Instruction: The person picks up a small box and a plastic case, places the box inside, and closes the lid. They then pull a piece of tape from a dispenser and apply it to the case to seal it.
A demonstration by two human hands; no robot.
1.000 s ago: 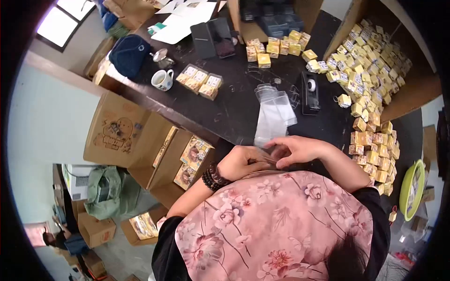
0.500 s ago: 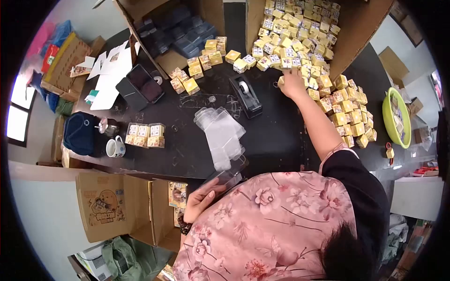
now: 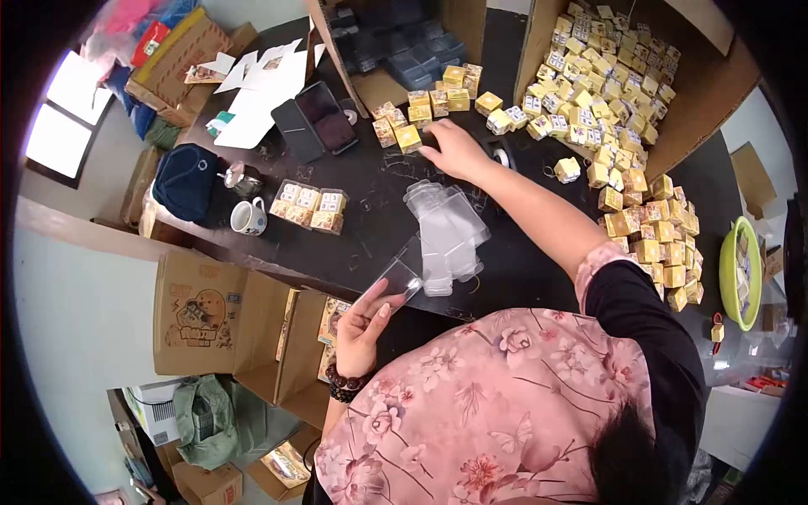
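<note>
Left hand (image 3: 364,326) grip pinching empty clear plastic case (image 3: 396,282). Right hand (image 3: 454,150) on small yellow box (image 3: 410,138); cannot tell whether its grip is closed. Filled packs (image 3: 308,206) beyond left grip. Flat cases (image 3: 446,231) and loose-box heap (image 3: 648,244) unpacked: seemingly early.

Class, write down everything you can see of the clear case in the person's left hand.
The clear case is a small, glossy, see-through plastic sleeve, seemingly empty. It tilts up and away from the left hand, whose fingers pinch its near end above the edge of the black table. Its far end is close to a pile of flat clear sleeves; contact cannot be told.
</note>
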